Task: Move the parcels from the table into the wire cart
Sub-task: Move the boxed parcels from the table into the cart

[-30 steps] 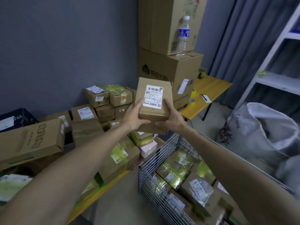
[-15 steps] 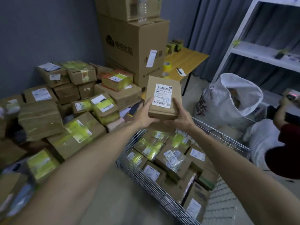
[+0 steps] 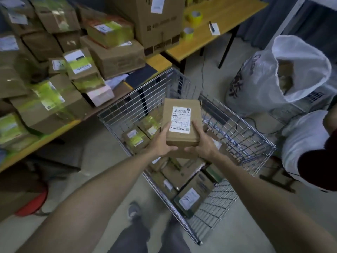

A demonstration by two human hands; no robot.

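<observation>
A flat rectangular cardboard parcel point(image 3: 182, 123), plain brown with a white printed barcode label point(image 3: 180, 120) on its top face, is held level above the wire cart point(image 3: 124, 114), over the boxes already lying in it. The left hand point(image 3: 160, 143) grips its near left corner, thumb up the side and fingers curled beneath; the right hand point(image 3: 202, 143) grips the near right corner, thumb on the label's edge. The cart is a silvery grid basket. Beside it, the yellow wooden table point(image 3: 160, 61) carries piled taped cartons point(image 3: 113, 57).
</observation>
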